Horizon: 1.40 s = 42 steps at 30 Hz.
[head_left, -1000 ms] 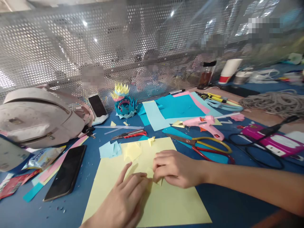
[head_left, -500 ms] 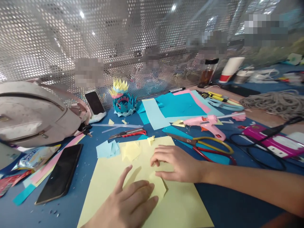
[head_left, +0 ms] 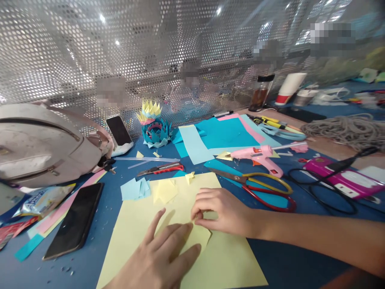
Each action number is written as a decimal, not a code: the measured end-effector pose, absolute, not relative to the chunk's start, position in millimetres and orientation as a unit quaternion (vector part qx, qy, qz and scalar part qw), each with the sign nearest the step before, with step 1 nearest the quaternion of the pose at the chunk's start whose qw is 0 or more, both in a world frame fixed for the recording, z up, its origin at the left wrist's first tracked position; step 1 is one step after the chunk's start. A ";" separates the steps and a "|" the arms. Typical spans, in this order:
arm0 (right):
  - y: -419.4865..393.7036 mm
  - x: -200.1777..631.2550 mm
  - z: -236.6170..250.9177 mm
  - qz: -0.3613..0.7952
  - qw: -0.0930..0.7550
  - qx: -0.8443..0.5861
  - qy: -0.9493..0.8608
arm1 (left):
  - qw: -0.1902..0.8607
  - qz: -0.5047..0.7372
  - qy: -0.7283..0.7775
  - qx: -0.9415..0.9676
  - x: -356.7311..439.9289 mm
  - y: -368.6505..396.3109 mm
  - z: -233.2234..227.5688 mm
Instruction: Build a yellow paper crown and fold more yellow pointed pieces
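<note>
While a small folded piece of yellow paper is lying on the large yellow sheet at the near edge of the blue table, it is held from two sides. The left hand is laid flat on it with fingers spread, the fingertips pressing its left part down. The right hand is curled at its upper right edge, where the thumb and forefinger appear to be pinching the paper; the exact contact is partly hidden by the fingers.

Just beyond the sheet, loose yellow squares and light blue squares are scattered. Red-and-yellow-handled scissors are lying to the right of the sheet, and a pink glue gun is set behind them. A red-handled utility knife is seen further back, near a blue and yellow paper flower. A black phone is lying face up to the left, well apart from the hands, with a grey bag behind it.
</note>
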State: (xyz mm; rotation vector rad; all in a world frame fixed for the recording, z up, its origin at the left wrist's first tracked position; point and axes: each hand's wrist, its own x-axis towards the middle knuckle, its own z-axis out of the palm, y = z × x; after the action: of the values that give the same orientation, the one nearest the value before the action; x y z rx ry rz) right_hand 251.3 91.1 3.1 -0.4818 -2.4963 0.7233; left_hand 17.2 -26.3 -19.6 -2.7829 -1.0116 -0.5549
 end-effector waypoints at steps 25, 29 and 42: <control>100.4 259.0 6.2 0.057 0.206 -0.053 -0.976 | 0.087 -0.201 -0.350 -0.911 17.7 -27.0 -28.5; 102.2 258.9 9.6 0.047 0.198 -0.038 -0.978 | 0.104 -0.217 -0.345 -0.907 17.7 -25.0 -30.8; 105.0 258.0 15.6 0.048 0.205 -0.009 -0.977 | 0.143 -0.162 -0.318 -0.923 19.5 -23.0 -6.4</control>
State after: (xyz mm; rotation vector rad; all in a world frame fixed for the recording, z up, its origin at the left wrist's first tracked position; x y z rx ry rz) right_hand 258.0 105.0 15.6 -0.0240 -2.7248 0.1343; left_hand 19.5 -23.0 -6.4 -2.6630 -0.9180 -0.4665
